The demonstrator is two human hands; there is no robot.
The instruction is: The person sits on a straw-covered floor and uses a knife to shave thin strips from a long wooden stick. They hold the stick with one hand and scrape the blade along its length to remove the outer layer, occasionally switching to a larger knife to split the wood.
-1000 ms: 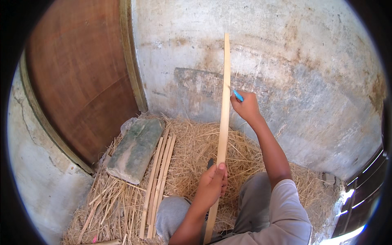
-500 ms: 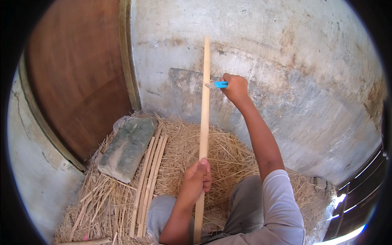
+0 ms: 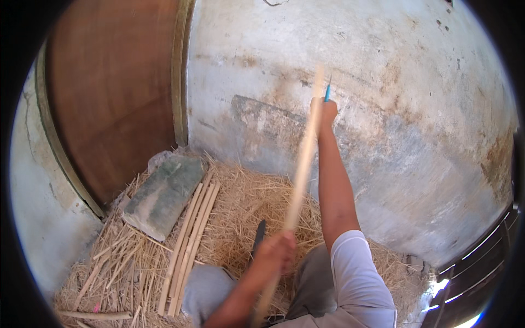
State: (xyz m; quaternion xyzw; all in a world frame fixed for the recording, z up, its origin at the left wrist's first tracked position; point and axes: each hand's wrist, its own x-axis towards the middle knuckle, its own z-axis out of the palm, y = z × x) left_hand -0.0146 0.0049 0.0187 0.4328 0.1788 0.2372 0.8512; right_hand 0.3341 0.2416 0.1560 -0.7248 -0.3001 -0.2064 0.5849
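A long pale wooden strip (image 3: 301,177), blurred by motion, slants from my lap up to the right. My left hand (image 3: 273,254) is wrapped round its lower part. At arm's length my right hand (image 3: 329,113) grips a blue utility knife (image 3: 327,93), its thin blade pointing upward. The strip's upper part passes in front of this hand's left side; whether they touch I cannot tell. A dark flat blade-like thing (image 3: 259,236) shows beside my left hand, its lower end hidden.
Dry straw and shavings (image 3: 246,186) cover the ground. Several cut strips (image 3: 188,249) lie at the left beside a grey stone block (image 3: 164,197). A stained wall (image 3: 404,131) stands ahead, with a brown door (image 3: 117,104) at the left.
The strip has tilted to the right at its upper end. My right hand has turned the knife from lying across the strip to pointing up. The dark blade-like thing has come into sight.
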